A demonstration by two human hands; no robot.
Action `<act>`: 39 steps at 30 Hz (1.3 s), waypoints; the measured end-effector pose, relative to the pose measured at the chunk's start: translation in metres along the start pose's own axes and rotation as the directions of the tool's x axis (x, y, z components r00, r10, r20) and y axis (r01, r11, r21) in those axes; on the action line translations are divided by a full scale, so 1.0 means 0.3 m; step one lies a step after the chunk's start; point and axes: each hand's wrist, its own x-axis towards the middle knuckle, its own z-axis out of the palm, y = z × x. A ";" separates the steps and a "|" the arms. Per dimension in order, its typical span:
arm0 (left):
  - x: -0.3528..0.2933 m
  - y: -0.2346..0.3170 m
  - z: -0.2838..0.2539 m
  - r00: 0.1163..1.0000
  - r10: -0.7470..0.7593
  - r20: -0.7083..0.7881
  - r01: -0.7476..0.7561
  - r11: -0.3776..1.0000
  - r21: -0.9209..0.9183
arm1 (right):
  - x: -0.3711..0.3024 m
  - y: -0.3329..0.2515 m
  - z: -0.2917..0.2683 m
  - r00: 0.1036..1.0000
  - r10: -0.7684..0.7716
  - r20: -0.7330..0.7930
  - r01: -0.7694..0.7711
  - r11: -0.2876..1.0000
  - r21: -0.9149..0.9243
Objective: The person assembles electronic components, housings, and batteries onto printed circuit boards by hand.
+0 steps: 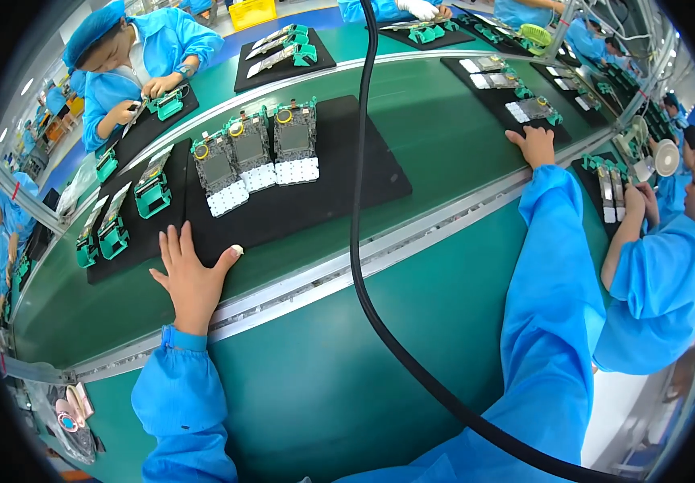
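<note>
My left hand [193, 278], fingers spread, rests at the near edge of a black mat [355, 169] on the green conveyor belt. Something small and whitish covers its thumb tip. Three circuit boards [293, 137], each with a yellow ring and a white keypad-like block, lie side by side on that mat. Beside them, a second black mat [172, 173] carries several boards in green holders [153, 197]. Far to the right, my right hand [534, 146] is open, its fingertips by the near edge of another black mat [484, 95]. On it lie several boards [534, 109].
A black cable [357, 201] hangs down across the view. A metal rail [315, 282] runs between belt and green tabletop [347, 362]. A co-worker [138, 64] handles a board across the belt; another [670, 249] works at my right. A plastic bag [74, 427] lies at lower left.
</note>
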 end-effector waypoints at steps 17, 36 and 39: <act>-0.588 0.170 -0.208 0.554 0.830 0.070 -0.688 0.503 -0.524 | -0.758 -0.306 -0.863 0.890 -0.148 -0.430 0.273 0.931 0.243; -0.830 0.011 -0.306 0.719 0.684 0.124 -0.439 0.585 -0.682 | -2.098 -0.236 -1.847 0.952 -0.231 -0.199 0.302 0.806 0.509; -0.912 -0.181 -0.412 0.585 0.685 0.434 -0.342 0.694 -0.634 | -2.134 -0.173 -1.815 0.955 -0.256 -0.151 0.297 0.794 0.531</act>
